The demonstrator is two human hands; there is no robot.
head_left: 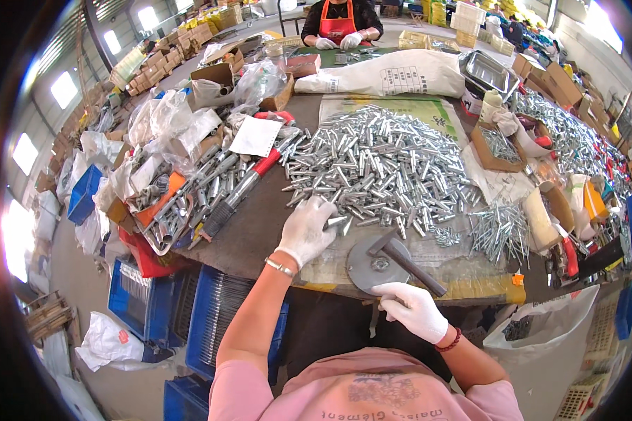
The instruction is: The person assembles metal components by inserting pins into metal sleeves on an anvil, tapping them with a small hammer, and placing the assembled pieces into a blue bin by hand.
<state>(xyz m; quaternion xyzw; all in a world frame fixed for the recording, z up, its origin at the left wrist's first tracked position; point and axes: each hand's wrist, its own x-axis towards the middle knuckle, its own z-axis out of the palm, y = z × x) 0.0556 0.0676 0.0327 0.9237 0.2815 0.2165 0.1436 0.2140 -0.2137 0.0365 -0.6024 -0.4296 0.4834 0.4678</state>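
My left hand (306, 230), in a white glove, is closed at the near left edge of a big heap of silver metal sleeves (379, 165). One short silver sleeve (337, 222) shows at its fingertips. Close to the table's front edge, my right hand (416, 310), also gloved, has its fingers curled; whatever they hold is hidden. Its forefinger reaches the rim of a round grey metal disc (361, 275). Across that disc lies a hammer (409, 262), its head near the middle and its handle pointing toward the near right.
Right of the hammer lie thin nails (500, 231) and a small cluster of short parts (446, 236). Sockets and tools (214, 186) crowd the left side. A white sack (386, 74) lies behind the heap. Blue crates (221, 316) stand below the table; a co-worker (340, 24) sits opposite.
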